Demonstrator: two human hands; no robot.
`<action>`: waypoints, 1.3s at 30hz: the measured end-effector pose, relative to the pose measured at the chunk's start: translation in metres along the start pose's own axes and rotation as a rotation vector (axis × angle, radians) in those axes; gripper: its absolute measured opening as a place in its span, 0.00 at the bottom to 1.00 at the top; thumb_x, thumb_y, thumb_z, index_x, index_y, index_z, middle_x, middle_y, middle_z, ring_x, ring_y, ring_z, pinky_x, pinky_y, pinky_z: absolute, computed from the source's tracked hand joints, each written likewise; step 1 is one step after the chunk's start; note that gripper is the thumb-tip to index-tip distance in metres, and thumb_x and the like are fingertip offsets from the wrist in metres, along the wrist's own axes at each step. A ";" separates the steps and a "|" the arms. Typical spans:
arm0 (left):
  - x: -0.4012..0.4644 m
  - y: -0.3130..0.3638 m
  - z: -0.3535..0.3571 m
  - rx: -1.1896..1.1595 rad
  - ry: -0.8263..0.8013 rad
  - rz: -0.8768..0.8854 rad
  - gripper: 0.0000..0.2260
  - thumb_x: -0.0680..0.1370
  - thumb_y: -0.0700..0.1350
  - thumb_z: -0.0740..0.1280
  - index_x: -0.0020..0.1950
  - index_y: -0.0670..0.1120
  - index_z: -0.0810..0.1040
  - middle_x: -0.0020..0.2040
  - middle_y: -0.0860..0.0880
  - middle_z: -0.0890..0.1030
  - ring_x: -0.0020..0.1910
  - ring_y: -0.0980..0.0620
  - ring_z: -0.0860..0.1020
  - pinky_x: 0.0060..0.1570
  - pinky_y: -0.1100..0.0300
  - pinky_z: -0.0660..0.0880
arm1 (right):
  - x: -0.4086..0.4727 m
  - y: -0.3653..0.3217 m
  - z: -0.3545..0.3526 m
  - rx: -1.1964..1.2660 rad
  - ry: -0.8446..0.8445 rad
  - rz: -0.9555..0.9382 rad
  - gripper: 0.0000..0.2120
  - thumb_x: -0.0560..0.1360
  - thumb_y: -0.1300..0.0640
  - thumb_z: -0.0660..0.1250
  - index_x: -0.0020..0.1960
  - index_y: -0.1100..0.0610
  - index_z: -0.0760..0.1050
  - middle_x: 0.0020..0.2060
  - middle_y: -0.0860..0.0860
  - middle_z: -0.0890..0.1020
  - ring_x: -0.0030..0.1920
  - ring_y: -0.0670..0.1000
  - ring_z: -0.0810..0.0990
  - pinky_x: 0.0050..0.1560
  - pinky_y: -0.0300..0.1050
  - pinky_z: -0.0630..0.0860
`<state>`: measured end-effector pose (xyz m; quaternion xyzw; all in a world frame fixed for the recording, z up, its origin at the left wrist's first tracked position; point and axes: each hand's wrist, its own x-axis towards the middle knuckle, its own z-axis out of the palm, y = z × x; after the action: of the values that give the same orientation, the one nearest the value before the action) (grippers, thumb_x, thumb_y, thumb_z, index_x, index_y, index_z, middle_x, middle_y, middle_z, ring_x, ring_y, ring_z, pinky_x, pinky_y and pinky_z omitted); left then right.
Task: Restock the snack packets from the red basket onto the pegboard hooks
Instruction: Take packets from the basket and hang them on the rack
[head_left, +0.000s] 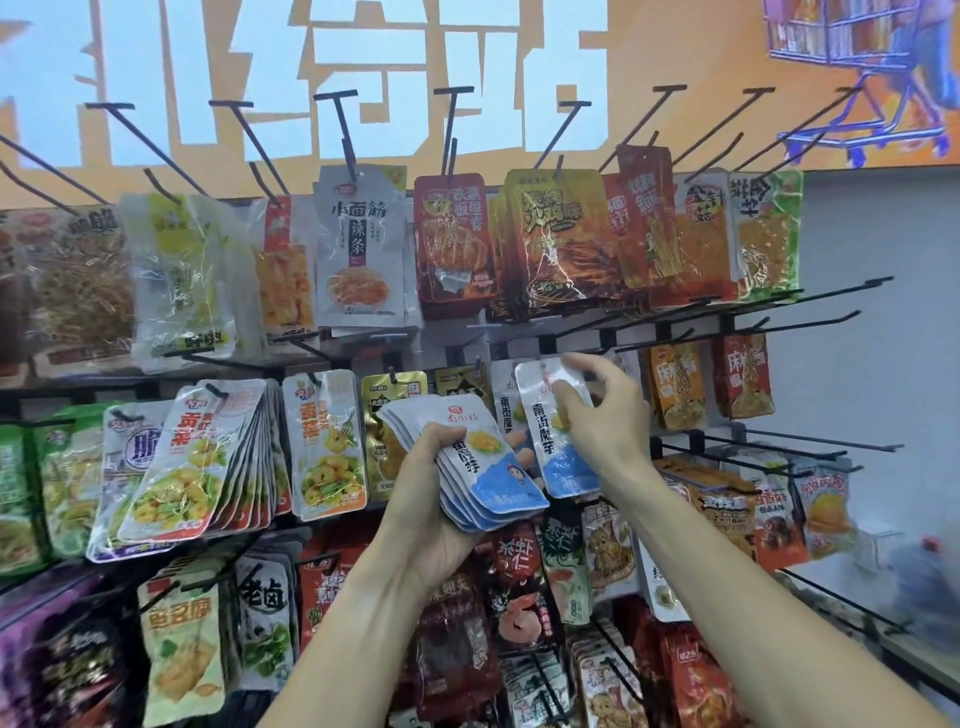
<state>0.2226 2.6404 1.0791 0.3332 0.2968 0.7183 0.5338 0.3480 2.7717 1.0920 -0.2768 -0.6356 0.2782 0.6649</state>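
A fanned stack of white-and-blue packets (478, 467) is gripped in the left hand (431, 499), well short of the pegboard hooks. One matching packet (558, 431) is pinched by the fingers (563, 397) of the right hand (608, 415) and raised to the hook (540, 358), where a few like packets already hang. Most restocking is judged to remain. The red basket is not seen.

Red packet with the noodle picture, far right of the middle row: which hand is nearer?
Right. The right hand is just left of the red packet, holding a single white-and-blue packet; the left hand grips the stack farther left.
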 end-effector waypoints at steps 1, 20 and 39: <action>0.000 0.000 0.000 -0.017 -0.021 -0.017 0.25 0.84 0.48 0.58 0.43 0.35 0.89 0.51 0.38 0.87 0.49 0.44 0.83 0.58 0.39 0.79 | -0.001 -0.001 0.000 0.012 0.003 -0.024 0.13 0.82 0.56 0.70 0.65 0.50 0.80 0.59 0.40 0.81 0.64 0.44 0.76 0.66 0.47 0.75; -0.003 0.004 0.003 0.008 -0.021 -0.021 0.20 0.84 0.48 0.62 0.69 0.34 0.76 0.61 0.31 0.83 0.63 0.34 0.83 0.61 0.36 0.81 | 0.039 0.014 0.044 -0.282 -0.099 0.065 0.15 0.82 0.53 0.69 0.67 0.51 0.80 0.60 0.50 0.85 0.59 0.56 0.83 0.53 0.44 0.76; 0.008 -0.016 -0.001 0.226 0.056 0.122 0.12 0.84 0.44 0.68 0.64 0.40 0.83 0.57 0.39 0.87 0.58 0.36 0.85 0.65 0.35 0.78 | -0.042 -0.018 0.000 0.319 -0.161 0.196 0.14 0.77 0.63 0.75 0.58 0.53 0.76 0.48 0.56 0.85 0.45 0.52 0.87 0.41 0.44 0.83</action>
<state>0.2299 2.6519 1.0672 0.3885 0.3696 0.7206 0.4396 0.3465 2.7291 1.0759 -0.2055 -0.6044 0.4600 0.6171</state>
